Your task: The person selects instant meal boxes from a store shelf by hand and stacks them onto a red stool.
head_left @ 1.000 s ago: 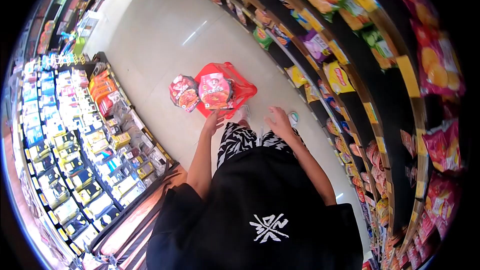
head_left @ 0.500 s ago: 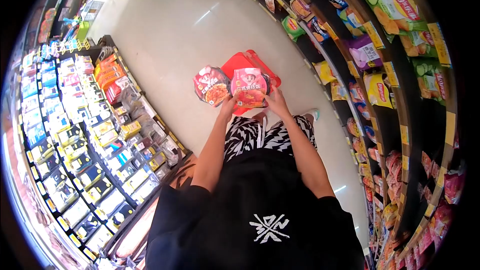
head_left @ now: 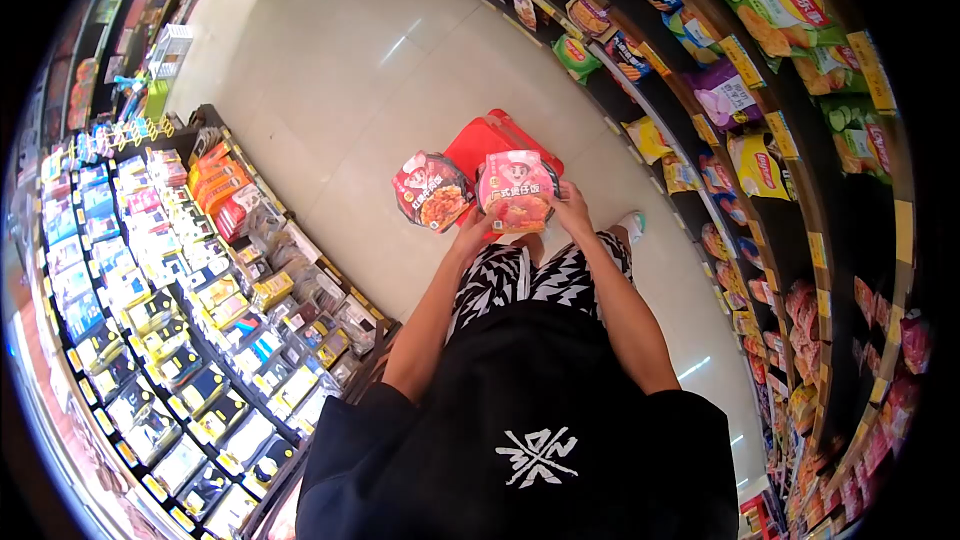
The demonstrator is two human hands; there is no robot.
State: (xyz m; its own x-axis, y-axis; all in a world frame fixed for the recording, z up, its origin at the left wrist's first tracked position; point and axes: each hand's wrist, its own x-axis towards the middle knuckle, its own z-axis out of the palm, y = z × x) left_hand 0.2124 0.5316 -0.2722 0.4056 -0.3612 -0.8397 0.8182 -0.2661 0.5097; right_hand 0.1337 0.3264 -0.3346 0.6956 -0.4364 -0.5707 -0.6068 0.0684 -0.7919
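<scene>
My right hand [head_left: 570,210] grips the right edge of a pink round food package [head_left: 518,192] with a cartoon figure on it. My left hand [head_left: 474,235] is closed at the lower left of that package, where it meets a dark red package [head_left: 434,190]. The red one is tilted and sits to the left, its edge touching or nearly touching the pink one. Which of the two the left fingers press on is partly hidden. Behind both packages a red basket [head_left: 480,143] shows, partly covered by them.
On the right, curved shelves hold chip bags, such as a yellow bag [head_left: 762,168] and a green bag [head_left: 790,5]. A brightly lit display rack [head_left: 200,300] with small packaged goods stands at the left. Tiled floor [head_left: 340,100] lies between them.
Both hands were apart from the packages at first; they have since closed on them. Packages and basket now appear farther right. Over the last half second the packages shifted slightly in view.
</scene>
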